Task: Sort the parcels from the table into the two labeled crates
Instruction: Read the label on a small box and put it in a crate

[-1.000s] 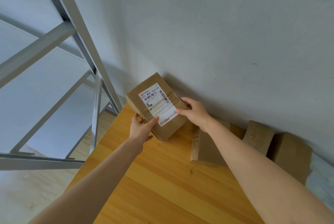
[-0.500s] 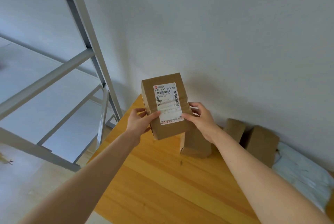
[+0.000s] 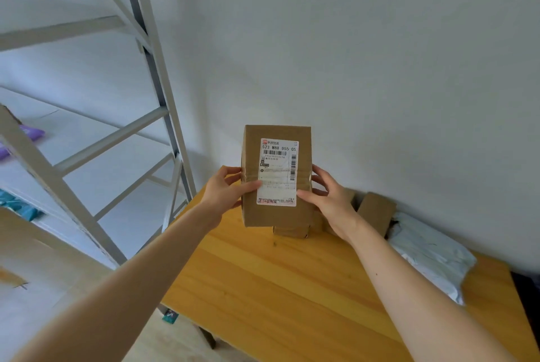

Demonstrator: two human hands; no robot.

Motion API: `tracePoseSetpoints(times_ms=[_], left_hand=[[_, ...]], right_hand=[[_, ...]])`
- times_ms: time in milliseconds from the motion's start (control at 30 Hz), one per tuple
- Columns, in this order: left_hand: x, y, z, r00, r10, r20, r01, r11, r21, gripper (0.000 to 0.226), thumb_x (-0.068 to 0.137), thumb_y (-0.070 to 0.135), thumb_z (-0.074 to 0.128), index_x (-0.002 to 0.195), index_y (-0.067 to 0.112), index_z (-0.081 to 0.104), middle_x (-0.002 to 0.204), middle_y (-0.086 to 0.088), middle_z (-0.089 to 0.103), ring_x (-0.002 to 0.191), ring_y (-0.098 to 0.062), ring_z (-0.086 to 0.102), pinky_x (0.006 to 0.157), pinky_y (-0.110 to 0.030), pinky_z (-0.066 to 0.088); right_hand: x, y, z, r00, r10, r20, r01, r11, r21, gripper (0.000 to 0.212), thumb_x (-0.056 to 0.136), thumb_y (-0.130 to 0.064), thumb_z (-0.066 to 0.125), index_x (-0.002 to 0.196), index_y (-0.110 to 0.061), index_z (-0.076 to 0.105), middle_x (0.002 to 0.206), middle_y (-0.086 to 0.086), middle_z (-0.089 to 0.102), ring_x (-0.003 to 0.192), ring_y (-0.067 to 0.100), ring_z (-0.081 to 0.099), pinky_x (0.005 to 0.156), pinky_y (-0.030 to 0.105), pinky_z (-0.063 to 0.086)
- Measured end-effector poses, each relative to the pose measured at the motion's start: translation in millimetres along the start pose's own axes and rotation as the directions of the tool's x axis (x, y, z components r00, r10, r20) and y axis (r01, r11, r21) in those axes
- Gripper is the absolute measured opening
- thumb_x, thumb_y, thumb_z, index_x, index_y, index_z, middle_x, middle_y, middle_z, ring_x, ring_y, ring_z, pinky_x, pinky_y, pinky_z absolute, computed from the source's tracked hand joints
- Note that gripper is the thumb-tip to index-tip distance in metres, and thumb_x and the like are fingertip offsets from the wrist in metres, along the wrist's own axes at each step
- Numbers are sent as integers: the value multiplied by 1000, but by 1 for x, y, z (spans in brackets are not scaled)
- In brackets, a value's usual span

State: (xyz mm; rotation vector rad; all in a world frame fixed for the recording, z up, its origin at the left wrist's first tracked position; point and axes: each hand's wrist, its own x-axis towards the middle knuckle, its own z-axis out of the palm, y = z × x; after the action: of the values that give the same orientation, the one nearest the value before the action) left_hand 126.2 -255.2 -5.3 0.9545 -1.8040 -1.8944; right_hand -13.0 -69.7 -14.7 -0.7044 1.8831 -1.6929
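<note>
Left hand (image 3: 225,190) and right hand (image 3: 327,198), head view, grip the brown rectangular cardboard parcel (image 3: 277,215) at 9 and 3 o'clock above the yellow wooden table (image 3: 277,288). It has lifted and turned upright, white label (image 3: 277,171) readable. Likely the sorting decision comes next.

**A:** What is in hand?

**B:** A brown cardboard parcel (image 3: 276,217), held upright above the far end of a wooden table (image 3: 292,288). Its white shipping label (image 3: 278,157) faces the camera, and the top line reads "523 M88 D55-05".

**A:** And the grip?

**B:** The left hand (image 3: 225,190) holds the left edge, thumb across the front and reaching the label. The right hand (image 3: 330,201) holds the right edge, thumb at the label's lower corner.

**A:** Behind it?

**B:** More cardboard boxes (image 3: 377,212) sit against the pale wall (image 3: 380,55), with a white plastic mailer (image 3: 429,256) lying beside them at right. At left stands a grey metal shelving rack (image 3: 157,75), with a purple packet (image 3: 32,132) and a teal packet (image 3: 17,204) on its shelves.
</note>
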Motion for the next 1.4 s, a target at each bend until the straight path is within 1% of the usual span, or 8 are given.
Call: tracePoseSetpoints(times_ms=[167, 500, 800, 867, 1000, 1133, 1267, 1400], left_hand=[[-45, 7, 3, 999, 33, 3, -33, 999, 16, 61, 67, 27, 87, 119, 20, 55, 121, 3, 64, 104, -20, 66, 87, -43, 57], [-94, 24, 6, 993, 97, 69, -98, 995, 18, 60, 71, 25, 84, 122, 17, 55, 123, 1, 64, 105, -20, 66, 89, -42, 56], [-110, 20, 30, 950, 114, 290, -115, 993, -12, 57, 71, 16, 84, 120, 18, 55, 123, 1, 64, 105, -20, 66, 82, -39, 57], [-112, 10, 45, 930, 101, 352, -103, 995, -14, 58, 71, 16, 84, 122, 16, 54, 123, 1, 63, 104, -20, 66, 77, -36, 56], [-117, -9, 83, 878, 53, 475, -77, 996, 32, 59, 71, 19, 85, 122, 17, 55, 122, 1, 64, 105, -23, 66, 87, -45, 56], [-134, -21, 124, 819, 31, 573, -73, 996, 50, 60, 70, 19, 85, 122, 17, 57, 121, 2, 65, 104, -21, 66, 78, -37, 57], [-169, -33, 173, 736, 8, 677, -55, 997, 47, 59, 72, 16, 84, 124, 15, 55, 123, 1, 63, 106, -21, 65, 73, -32, 54], [-206, -37, 222, 659, -5, 753, -69, 995, 67, 57, 72, 19, 85, 121, 17, 56, 123, 1, 64, 105, -21, 66, 77, -36, 55]], right_hand=[[-42, -12, -6, 999, -42, 22, 41, 998, 51, 71, 83, -13, 75, 144, -24, 41, 143, -3, 50, 133, 17, 44, 111, 48, 39], [-98, -36, -11, 997, -80, -22, 81, 994, 71, 72, 81, -13, 77, 143, -24, 42, 141, -4, 50, 132, 16, 45, 110, 48, 39], [-157, -36, -30, 968, -75, -240, 80, 997, 15, 69, 80, -8, 77, 140, -22, 45, 132, -6, 56, 125, 12, 51, 105, 38, 45], [-177, -31, -34, 951, -48, -305, 56, 998, 18, 66, 81, -6, 75, 137, -23, 47, 132, -7, 56, 124, 10, 52, 104, 35, 46], [-220, -16, -48, 888, 8, -460, -1, 1000, 15, 69, 82, -3, 74, 141, -22, 44, 136, -6, 53, 124, 9, 50, 100, 24, 44], [-265, -5, -68, 838, 60, -543, -65, 998, 10, 73, 83, -6, 73, 145, -25, 39, 139, -12, 50, 128, 8, 47, 103, 30, 44], [-321, 1, -96, 775, 116, -622, -124, 992, 30, 78, 84, -7, 72, 147, -31, 33, 131, -19, 49, 125, 6, 46, 93, 24, 44], [-375, 4, -126, 705, 138, -695, -149, 988, 46, 84, 81, -6, 75, 147, -33, 32, 138, -15, 50, 129, 10, 48, 104, 37, 45]])
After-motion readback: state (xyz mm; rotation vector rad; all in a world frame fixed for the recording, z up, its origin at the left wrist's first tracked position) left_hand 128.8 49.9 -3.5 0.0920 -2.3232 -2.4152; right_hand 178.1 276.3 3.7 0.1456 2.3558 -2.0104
